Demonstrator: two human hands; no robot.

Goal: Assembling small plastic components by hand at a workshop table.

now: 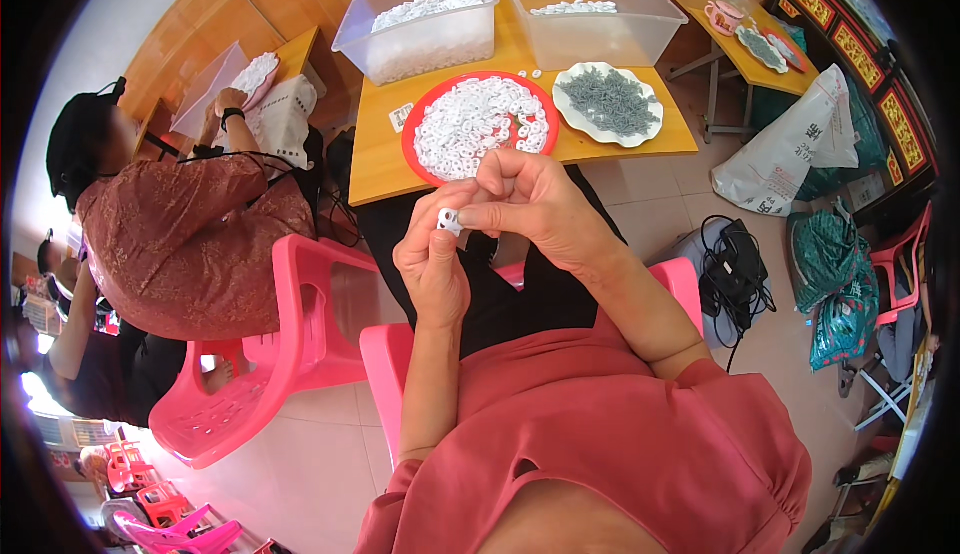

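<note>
Over my lap, close to the near table edge, my left hand (432, 269) pinches a small white plastic piece (449, 221) with dark openings between thumb and fingers. My right hand (530, 204) meets it from the right, fingers curled and thumb tip against the piece; whatever its fingertips hold is hidden. Just beyond both hands, a red round tray (412, 144) carries a heap of small white plastic pieces (465, 124). Right of it, a white scalloped plate (648, 126) bears a pile of small grey parts (608, 99).
Two clear plastic bins (350, 39) (650, 29) with white pieces stand at the back of the wooden table (378, 179). On the left a person (190, 244) sits by a pink chair (290, 354). A white sack (775, 164) and black cables (737, 269) lie to the right.
</note>
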